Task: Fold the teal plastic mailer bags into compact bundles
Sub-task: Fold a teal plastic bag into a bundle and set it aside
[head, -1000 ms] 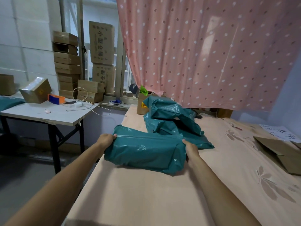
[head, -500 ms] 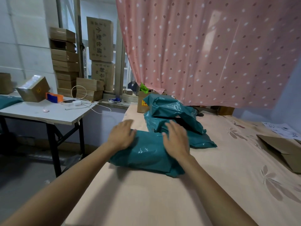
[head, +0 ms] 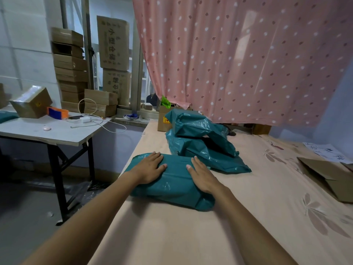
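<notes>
Left hand [head: 148,170] lies flat w/ fingers together on the folded bag [head: 172,183], at its 10 o'clock end. The bag sits on the peach sheet [head: 172,236] near the bed's left edge. Right hand [head: 203,175] is flat at the 2 o'clock end, fingers lightly spread. Both palms probably press air out so the fold holds. At 1 o'clock from the bag, touching it, is a crumpled pile of bags [head: 198,138], apparently not yet folded.

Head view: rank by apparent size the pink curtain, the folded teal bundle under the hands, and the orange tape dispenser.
1. Pink curtain, by far the largest.
2. Folded teal bundle, though it lies nearest the camera.
3. Orange tape dispenser, smallest, but also farther away.
</notes>
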